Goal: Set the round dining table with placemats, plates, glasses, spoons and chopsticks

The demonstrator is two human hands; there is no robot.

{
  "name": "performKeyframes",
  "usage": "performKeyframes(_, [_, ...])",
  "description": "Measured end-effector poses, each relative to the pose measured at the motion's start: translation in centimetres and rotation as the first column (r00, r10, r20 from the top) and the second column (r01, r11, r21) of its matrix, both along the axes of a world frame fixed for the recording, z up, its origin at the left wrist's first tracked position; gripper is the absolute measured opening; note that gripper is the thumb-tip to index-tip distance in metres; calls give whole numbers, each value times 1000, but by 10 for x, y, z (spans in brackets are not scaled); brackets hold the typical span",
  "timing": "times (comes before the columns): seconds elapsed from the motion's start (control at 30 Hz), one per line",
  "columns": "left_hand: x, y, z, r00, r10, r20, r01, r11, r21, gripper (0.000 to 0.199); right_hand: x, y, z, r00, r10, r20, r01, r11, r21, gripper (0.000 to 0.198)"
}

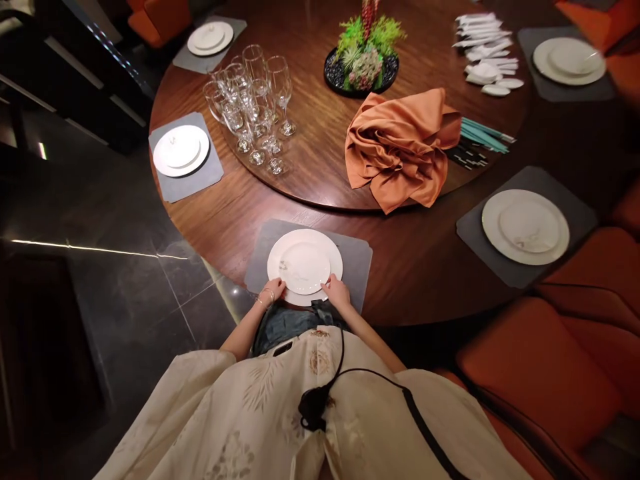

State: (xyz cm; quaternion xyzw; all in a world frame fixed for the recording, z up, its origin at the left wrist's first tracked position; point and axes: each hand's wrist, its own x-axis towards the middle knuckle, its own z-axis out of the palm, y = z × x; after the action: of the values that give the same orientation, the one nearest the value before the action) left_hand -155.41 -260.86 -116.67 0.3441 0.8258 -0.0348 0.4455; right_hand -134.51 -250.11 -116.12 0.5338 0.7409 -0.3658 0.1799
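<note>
A small white plate (303, 267) with a faint printed design rests on a larger white plate (334, 257), directly before me on a grey placemat (361, 267). My left hand (273, 289), with bracelets at the wrist, is closed with its fingertips at the small plate's lower left edge. On the opposite side, my right hand (337, 292) pinches the lower right edge of the same plate, thumb on the rim. Both hands reach across the big plate's rim, and their undersides are hidden.
On the raised round turntable (310, 167) stand several stemmed glasses (255, 100), an orange cloth pile (400, 150), chopsticks (483, 137), white spoons (487, 53) and a plant arrangement (365, 63). More plate settings (525, 227) ring the table. Orange chairs (535, 367) stand at right.
</note>
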Motion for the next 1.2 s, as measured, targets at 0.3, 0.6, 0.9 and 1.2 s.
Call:
performKeyframes(0.3, [-58,77,44,986,-55,-160,82,982,168,38,14,135,3,992,-103,-79,126,915,383,45])
performKeyframes(0.6, [-48,263,30,898,-263,-352,366,892,267,73,-45,229,5,993,28,114,-82,857,509,70])
performKeyframes(0.9, [-57,261,4,785,-280,-552,433,886,165,89,-69,212,5,992,-13,123,-50,868,494,73])
performKeyframes(1.2, [-138,271,13,794,-312,-522,447,881,153,92,-104,202,23,986,133,-98,-80,906,416,63])
